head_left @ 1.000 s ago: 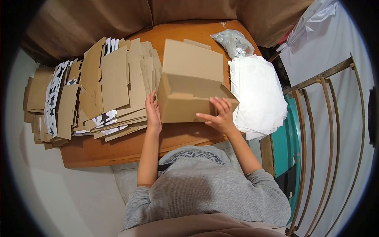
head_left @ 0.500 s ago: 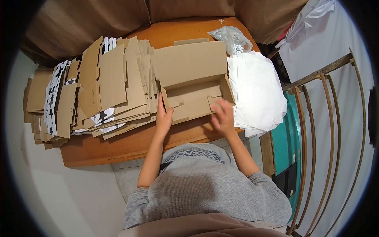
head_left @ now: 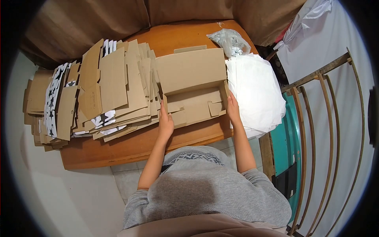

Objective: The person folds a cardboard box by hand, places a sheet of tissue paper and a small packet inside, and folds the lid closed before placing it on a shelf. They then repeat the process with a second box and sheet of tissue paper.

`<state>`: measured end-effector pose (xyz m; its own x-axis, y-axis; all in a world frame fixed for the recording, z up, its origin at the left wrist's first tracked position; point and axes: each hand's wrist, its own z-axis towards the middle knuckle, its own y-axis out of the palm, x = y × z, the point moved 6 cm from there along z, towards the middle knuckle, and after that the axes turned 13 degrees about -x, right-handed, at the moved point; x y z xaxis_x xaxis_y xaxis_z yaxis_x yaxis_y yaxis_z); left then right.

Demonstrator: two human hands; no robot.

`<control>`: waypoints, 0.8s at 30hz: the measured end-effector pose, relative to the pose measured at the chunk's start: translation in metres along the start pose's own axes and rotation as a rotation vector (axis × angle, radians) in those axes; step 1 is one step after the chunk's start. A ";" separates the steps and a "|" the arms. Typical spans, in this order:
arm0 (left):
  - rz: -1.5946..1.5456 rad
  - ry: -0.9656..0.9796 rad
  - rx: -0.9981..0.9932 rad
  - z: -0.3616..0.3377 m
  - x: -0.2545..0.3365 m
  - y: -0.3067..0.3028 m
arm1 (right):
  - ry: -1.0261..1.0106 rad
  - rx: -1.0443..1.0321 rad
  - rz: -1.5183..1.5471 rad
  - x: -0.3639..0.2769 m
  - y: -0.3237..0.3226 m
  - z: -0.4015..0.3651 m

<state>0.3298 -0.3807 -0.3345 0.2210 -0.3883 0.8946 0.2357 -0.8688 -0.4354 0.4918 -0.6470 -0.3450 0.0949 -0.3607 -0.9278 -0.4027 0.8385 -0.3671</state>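
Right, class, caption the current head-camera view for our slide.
Two hands: left hand and right hand steady an open cardboard box beside white sheets.

Brown curtains point(head_left: 189, 10) hang behind the far edge of the orange wooden table point(head_left: 106, 152); a pale wall point(head_left: 75, 197) stands left, grey floor tiles point(head_left: 125, 183) below, and white cloth point(head_left: 312, 47) hangs right.

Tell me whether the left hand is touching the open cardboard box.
Touching. The head view shows the left hand with its fingers against the left side of the box, no gap between.
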 end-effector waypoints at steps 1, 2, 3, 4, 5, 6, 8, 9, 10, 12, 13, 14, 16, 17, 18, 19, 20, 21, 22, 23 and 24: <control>0.001 0.002 0.000 0.000 -0.004 0.003 | 0.031 0.017 -0.025 -0.003 0.001 0.000; 0.027 0.010 0.035 -0.001 -0.006 0.003 | 0.029 0.020 -0.023 -0.008 0.003 0.000; 0.054 0.020 0.070 -0.001 -0.005 0.002 | 0.068 0.049 -0.086 -0.010 0.003 -0.001; 0.055 0.027 0.067 -0.001 -0.004 0.002 | 0.107 0.081 -0.149 -0.012 0.002 -0.002; 0.055 0.022 0.068 -0.001 -0.004 0.002 | 0.106 0.089 -0.148 -0.016 0.003 -0.002; 0.055 0.016 0.067 -0.001 -0.005 0.003 | 0.095 0.126 -0.186 -0.018 0.003 -0.003; 0.069 0.028 0.063 -0.002 -0.003 0.004 | 0.085 0.167 -0.224 -0.021 0.005 -0.006; 0.095 0.066 0.089 -0.003 0.002 0.004 | 0.131 0.175 -0.268 -0.021 0.005 -0.006; 0.121 0.106 0.116 -0.004 0.008 0.004 | 0.177 0.185 -0.313 -0.022 0.004 -0.006; 0.124 0.121 0.116 -0.004 0.018 0.002 | 0.210 0.181 -0.351 -0.024 0.005 -0.006; 0.132 0.128 0.112 -0.004 0.026 0.000 | 0.247 0.168 -0.390 -0.024 0.005 -0.006; 0.142 0.134 0.106 -0.005 0.031 -0.002 | 0.248 0.179 -0.391 -0.024 0.003 -0.006; 0.190 0.164 0.104 -0.004 0.029 -0.002 | 0.234 0.170 -0.363 -0.018 0.005 -0.005; 0.180 0.137 0.059 -0.002 0.025 -0.001 | 0.236 0.176 -0.364 -0.015 0.006 -0.004; 0.168 0.110 0.012 -0.001 0.023 0.000 | 0.200 0.188 -0.343 -0.016 0.006 -0.005; 0.164 0.113 0.007 -0.001 0.022 0.000 | 0.165 0.199 -0.323 -0.018 0.005 -0.006; 0.154 0.135 0.022 -0.001 0.022 -0.001 | 0.167 0.203 -0.328 -0.018 0.004 -0.006; 0.145 0.158 0.037 0.000 0.024 -0.002 | 0.206 0.197 -0.349 -0.018 0.005 -0.006; 0.140 0.162 0.034 0.000 0.024 -0.001 | 0.246 0.191 -0.370 -0.019 0.005 -0.006; 0.154 0.136 0.029 0.000 0.023 -0.001 | 0.248 0.197 -0.375 -0.021 0.005 -0.007; 0.166 0.110 0.024 0.000 0.023 0.001 | 0.283 0.182 -0.404 -0.021 0.006 -0.007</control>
<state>0.3353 -0.3900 -0.3142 0.1545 -0.5581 0.8152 0.2270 -0.7830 -0.5791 0.4816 -0.6374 -0.3275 -0.0496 -0.7448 -0.6654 -0.2179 0.6583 -0.7205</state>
